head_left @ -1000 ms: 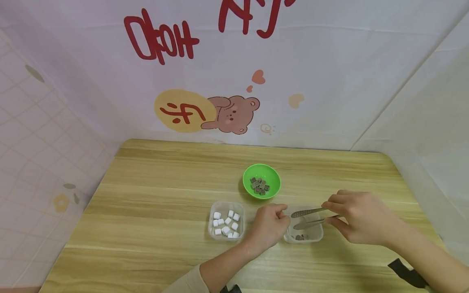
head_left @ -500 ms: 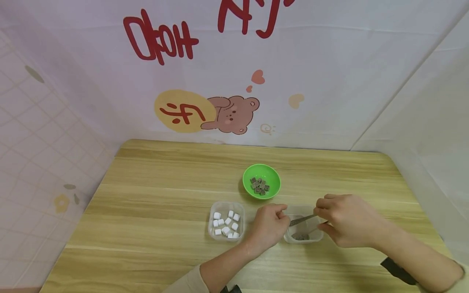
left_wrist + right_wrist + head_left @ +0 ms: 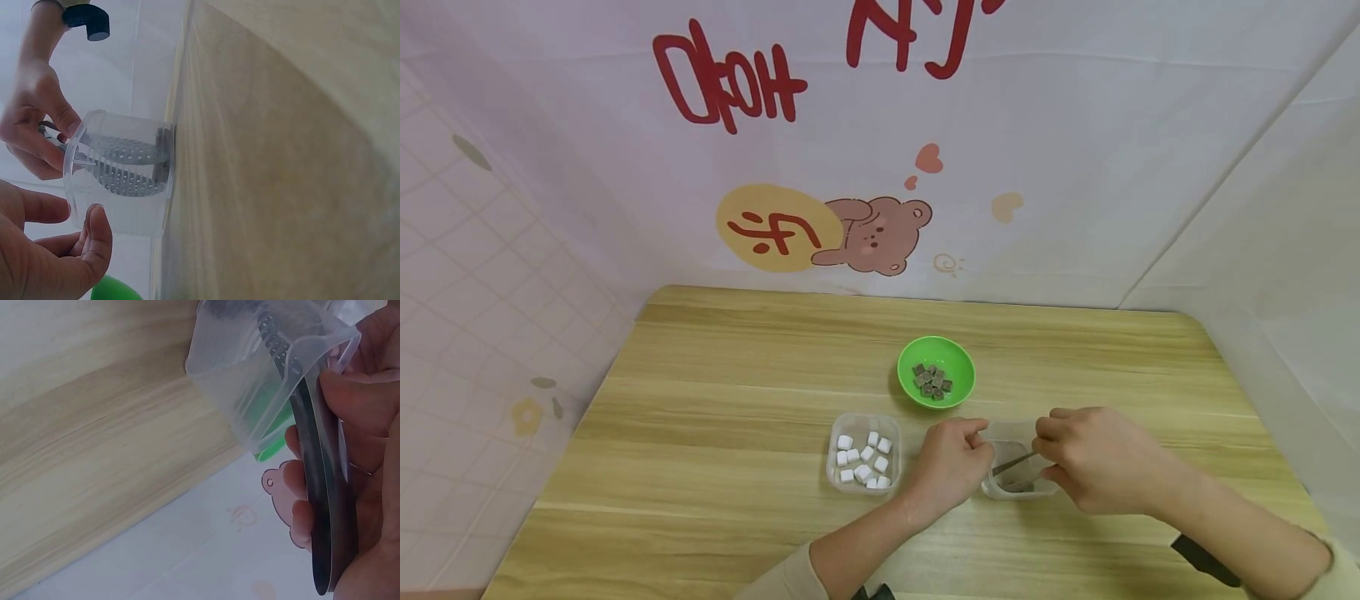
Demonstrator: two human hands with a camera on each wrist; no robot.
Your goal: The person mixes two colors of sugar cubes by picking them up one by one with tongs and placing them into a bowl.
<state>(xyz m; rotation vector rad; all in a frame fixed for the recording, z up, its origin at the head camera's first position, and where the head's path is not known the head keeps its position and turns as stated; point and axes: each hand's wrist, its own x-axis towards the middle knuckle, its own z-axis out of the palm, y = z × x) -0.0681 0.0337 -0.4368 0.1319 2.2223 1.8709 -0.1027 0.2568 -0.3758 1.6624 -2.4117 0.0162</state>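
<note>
My right hand (image 3: 1105, 462) grips metal tongs (image 3: 322, 506), thumb on one arm and fingers on the other. The perforated tips (image 3: 128, 181) reach down inside a clear plastic container (image 3: 128, 215) standing on the table. Dark pieces (image 3: 164, 150) lie at its bottom, seen dimly through the wall; whether the tips pinch one I cannot tell. With thumb and finger, my left hand (image 3: 951, 467) holds the container's rim at its left side. Behind it, a green bowl (image 3: 962, 367) holds several brown cubes (image 3: 932, 381).
Left of my left hand, a second clear container (image 3: 832, 450) holds several white cubes (image 3: 862, 472). The wooden table (image 3: 715, 400) ends at a white printed cloth (image 3: 1045, 150) behind, with cloth on both sides too.
My right hand has moved left and slightly down, lowering the tongs deeper into the container, and the tips have drawn closer together. The left hand stays in place.
</note>
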